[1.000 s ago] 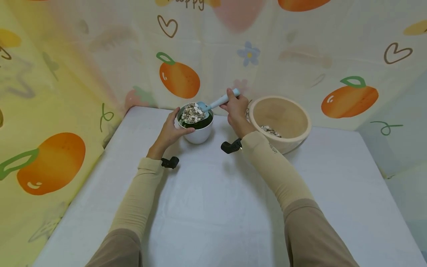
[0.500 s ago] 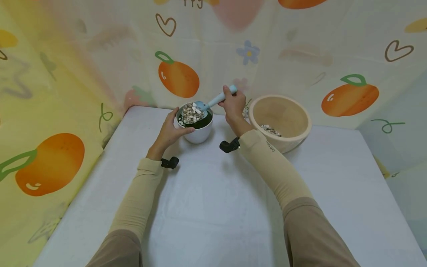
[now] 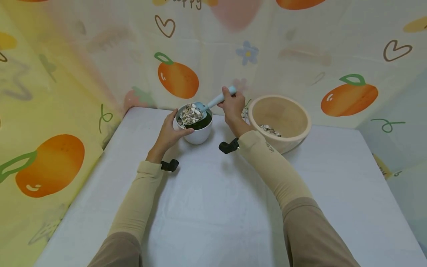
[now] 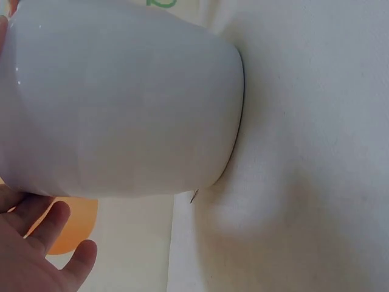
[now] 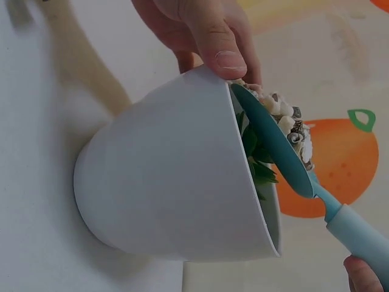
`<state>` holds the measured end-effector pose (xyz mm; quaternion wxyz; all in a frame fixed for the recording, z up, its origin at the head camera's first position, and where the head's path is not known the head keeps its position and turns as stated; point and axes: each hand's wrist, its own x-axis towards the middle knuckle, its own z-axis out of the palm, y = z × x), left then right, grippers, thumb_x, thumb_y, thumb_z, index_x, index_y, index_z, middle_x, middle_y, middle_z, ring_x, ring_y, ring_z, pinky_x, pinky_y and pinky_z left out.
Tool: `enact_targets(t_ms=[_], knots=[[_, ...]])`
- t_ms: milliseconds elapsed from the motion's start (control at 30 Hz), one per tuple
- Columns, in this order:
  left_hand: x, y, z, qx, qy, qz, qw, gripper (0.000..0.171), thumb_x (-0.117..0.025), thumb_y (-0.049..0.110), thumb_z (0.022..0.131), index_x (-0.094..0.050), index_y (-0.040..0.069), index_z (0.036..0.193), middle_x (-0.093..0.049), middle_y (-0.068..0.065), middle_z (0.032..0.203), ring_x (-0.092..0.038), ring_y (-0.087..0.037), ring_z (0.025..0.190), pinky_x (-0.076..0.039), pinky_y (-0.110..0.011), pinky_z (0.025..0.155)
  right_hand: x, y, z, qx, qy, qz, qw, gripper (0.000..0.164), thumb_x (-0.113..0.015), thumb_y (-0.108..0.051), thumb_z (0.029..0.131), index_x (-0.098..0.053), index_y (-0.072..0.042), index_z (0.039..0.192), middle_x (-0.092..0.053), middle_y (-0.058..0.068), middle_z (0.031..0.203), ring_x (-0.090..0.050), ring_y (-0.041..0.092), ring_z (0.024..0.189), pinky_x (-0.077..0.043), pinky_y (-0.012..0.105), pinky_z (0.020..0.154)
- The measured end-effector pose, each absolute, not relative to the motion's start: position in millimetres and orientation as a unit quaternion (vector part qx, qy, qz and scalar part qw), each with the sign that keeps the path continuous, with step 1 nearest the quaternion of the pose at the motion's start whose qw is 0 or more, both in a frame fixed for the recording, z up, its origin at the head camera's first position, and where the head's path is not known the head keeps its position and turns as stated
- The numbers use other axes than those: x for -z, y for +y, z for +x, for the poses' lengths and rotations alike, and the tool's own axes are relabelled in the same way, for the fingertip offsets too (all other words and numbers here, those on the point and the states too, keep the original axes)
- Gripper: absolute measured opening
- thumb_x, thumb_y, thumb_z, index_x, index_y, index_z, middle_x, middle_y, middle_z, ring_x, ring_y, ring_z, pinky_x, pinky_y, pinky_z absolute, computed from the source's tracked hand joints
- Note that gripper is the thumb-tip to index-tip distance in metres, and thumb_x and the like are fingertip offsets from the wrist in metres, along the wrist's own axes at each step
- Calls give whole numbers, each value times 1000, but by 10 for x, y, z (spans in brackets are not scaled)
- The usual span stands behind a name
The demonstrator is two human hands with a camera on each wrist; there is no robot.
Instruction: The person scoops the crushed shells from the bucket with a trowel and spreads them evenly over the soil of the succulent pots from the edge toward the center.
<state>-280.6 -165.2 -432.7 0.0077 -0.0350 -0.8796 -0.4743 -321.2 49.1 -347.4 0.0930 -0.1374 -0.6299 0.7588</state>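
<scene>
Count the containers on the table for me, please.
2 show clearly: the white pot, held by the left hand, and the larger beige bowl to its right. A speckled thing beside the right hand is mostly hidden; it may be another.

Wht pot (image 3: 198, 138) & beige bowl (image 3: 283, 113) on wht tbl (image 3: 213, 207).

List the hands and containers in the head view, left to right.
Left hand → white plant pot → right hand → wide beige bowl.
</scene>
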Motion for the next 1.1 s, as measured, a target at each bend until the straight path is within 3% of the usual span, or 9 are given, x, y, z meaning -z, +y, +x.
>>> enact_targets(t_ms=[300,600,833,1100], knots=[[4352,-1800,-2867,493,-864,-95,20,96,-74,41,71,-18,19,145,-21,-1,150,-20,-19,138,-26,-48,107,3470,404,-3209,-753,-636,-127,110,23,-61,-27,86,-54,-5,85,-54,2,73,-59,14,55,-54,40,72],[4380,-1818,-2894,504,-858,-101,14,96,-75,41,70,-18,20,145,-20,1,151,-18,-18,139,-26,-48,107,3500,323,-3203,-735,-658,-108,122,27,-63,-30,84,-57,-4,87,-55,2,71,-63,22,60,-55,32,62],[4356,-1823,-2872,487,-867,-104,8,93,-73,39,72,-17,23,145,-19,2,151,-17,-20,139,-24,-48,108,3514,299,-3183,-736,-658,-92,130,29,-65,-30,82,-57,-3,89,-56,2,73,-60,11,57,-55,30,61],[4330,-1840,-2875,476,-873,-109,9,94,-73,42,71,-17,24,145,-20,2,151,-17,-21,139,-23,-48,109,3517,325,-3176,-745,-651,-83,119,30,-68,-30,80,-55,-4,90,-60,5,80,-61,12,61,-55,27,62]])
